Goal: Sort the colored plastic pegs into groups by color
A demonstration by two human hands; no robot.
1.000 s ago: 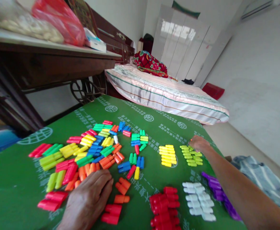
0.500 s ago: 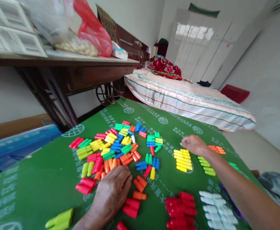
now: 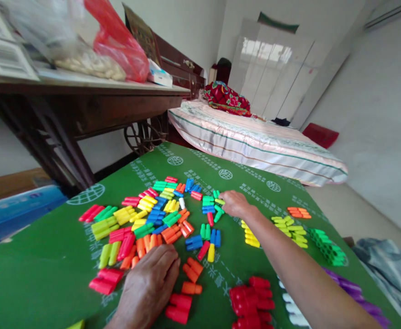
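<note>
A mixed heap of coloured plastic pegs lies on a green printed mat. My left hand rests flat, fingers together, on the mat at the heap's near edge, beside orange pegs and red pegs. My right hand reaches across to the heap's right side, fingers curled onto a small green and yellow-green peg cluster. Whether it grips one I cannot see. Sorted groups lie to the right: yellow, lime, green, orange, red, white, purple.
A dark wooden table with plastic bags stands at the left. A bed with a striped mattress lies behind the mat. A white wardrobe stands at the back. A blue box lies left of the mat.
My right hand has moved left from the sorted lime and yellow groups to the mixed heap's right side. My left hand has stayed put. The camera has shifted.
</note>
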